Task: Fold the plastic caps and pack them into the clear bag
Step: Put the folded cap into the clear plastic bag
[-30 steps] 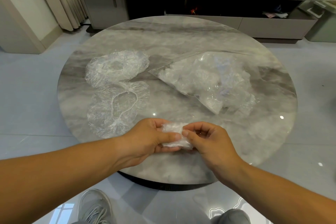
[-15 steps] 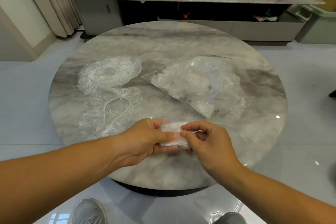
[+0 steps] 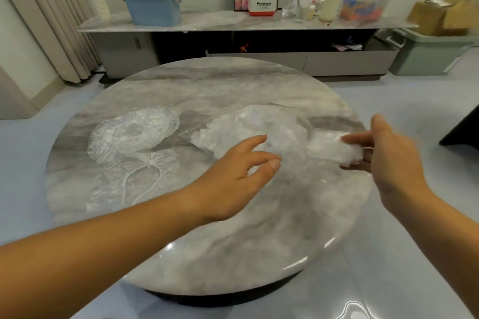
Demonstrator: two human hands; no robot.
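Right hand (image 3: 394,163) pinches a folded plastic cap (image 3: 334,146) beside the clear bag (image 3: 259,132); left hand (image 3: 238,176) spread, holding nothing. Behind, a box (image 3: 261,6) reads "Panasonic".

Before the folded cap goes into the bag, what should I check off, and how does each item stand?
1. Grip on folded cap by right hand: ok.
2. Free left hand to open the bag: ok, fingers relaxed, holding nothing.
3. Bag mouth open: cannot tell, clear film and blur.
4. Room in bag: cannot tell; it already holds crumpled plastic.
5. All caps folded: not ok, far cap and near cap lie unfolded on the table.
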